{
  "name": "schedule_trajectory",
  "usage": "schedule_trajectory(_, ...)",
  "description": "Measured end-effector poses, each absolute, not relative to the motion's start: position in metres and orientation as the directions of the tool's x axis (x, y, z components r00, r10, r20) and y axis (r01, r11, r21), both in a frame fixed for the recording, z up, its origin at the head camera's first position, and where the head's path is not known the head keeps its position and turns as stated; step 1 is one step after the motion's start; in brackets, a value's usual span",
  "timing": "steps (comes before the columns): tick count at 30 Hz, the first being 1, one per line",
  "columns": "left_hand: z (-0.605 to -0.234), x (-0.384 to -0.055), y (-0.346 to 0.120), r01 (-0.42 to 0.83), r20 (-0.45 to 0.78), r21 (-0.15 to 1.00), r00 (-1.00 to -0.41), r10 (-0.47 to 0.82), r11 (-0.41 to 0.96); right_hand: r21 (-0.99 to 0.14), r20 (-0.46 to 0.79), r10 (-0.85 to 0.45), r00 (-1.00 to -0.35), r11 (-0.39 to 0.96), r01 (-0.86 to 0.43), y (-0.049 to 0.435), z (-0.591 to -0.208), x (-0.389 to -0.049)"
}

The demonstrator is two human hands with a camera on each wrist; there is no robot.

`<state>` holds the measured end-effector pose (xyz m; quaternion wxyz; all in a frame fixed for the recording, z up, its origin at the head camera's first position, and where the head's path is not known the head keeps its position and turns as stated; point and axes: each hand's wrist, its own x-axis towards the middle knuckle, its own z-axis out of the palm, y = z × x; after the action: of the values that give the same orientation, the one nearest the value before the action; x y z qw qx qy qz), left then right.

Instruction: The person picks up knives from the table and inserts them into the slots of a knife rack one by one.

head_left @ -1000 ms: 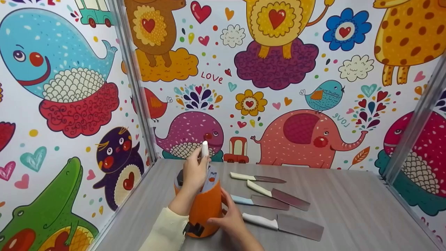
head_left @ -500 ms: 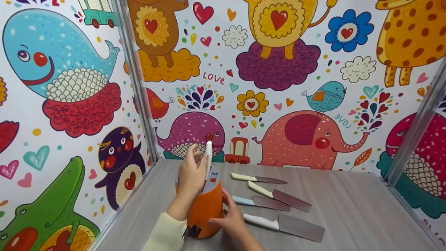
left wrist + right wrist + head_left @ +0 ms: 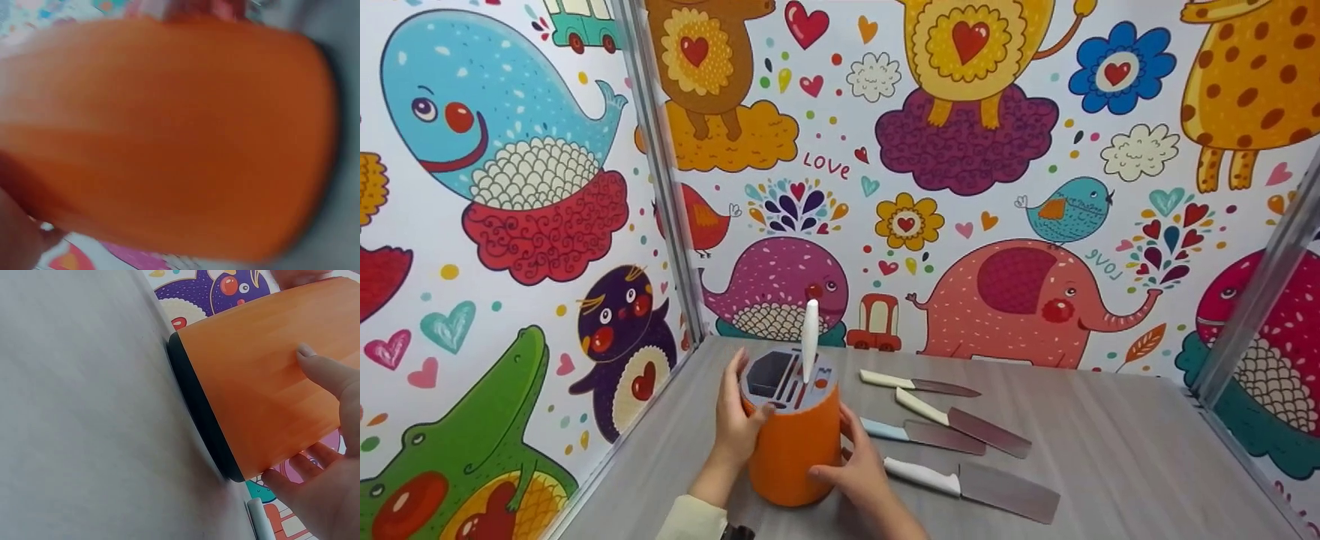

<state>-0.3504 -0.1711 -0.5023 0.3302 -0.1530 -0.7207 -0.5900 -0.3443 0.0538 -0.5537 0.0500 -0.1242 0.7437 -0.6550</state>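
An orange knife block (image 3: 795, 461) stands upright on the table, with a grey slotted top (image 3: 780, 382). From one slot rises the white handle of a knife (image 3: 810, 341); its blade is hidden inside. My left hand (image 3: 735, 424) holds the block's left side near the top, thumb by the front rim. Lower down, my right hand (image 3: 862, 465) grips the right side, thumb across the front and fingers round the flank. In the right wrist view the block's dark base (image 3: 197, 405) shows at the tabletop. Orange wall (image 3: 174, 140) fills most of the left wrist view.
Several knives lie to the right of the block: a cream-handled narrow one (image 3: 919, 382), a cream-handled broad one (image 3: 986, 431), a blue-handled one (image 3: 945, 437) and a white-handled cleaver (image 3: 1009, 491). Cartoon-printed panels (image 3: 997, 300) enclose the table (image 3: 1095, 450) at the back and sides.
My left hand has let go of the white knife handle and moved down to the block's left side. The knife stays upright in its slot. My right hand keeps its grip.
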Motion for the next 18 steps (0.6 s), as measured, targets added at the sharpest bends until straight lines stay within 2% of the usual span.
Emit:
schedule_trajectory(5, -0.529, -0.36, -0.176, 0.651, 0.657, 0.754, -0.751, -0.072, 0.091, -0.986, 0.102, -0.235, -0.967, 0.107, -0.13, 0.054, -0.553, -0.347)
schedule_trajectory(11, -0.532, -0.355, -0.174, 0.592, 0.597, 0.803, -0.795, -0.111, 0.073, -0.987, 0.102, -0.245, -0.964, 0.098, -0.13, 0.052, -0.553, -0.345)
schedule_trajectory(18, -0.533, -0.351, -0.171, 0.571, 0.572, 0.819, -0.807, -0.147, 0.052, -0.983, 0.138, -0.254, -0.957, 0.079, -0.163, 0.053, -0.556, -0.339)
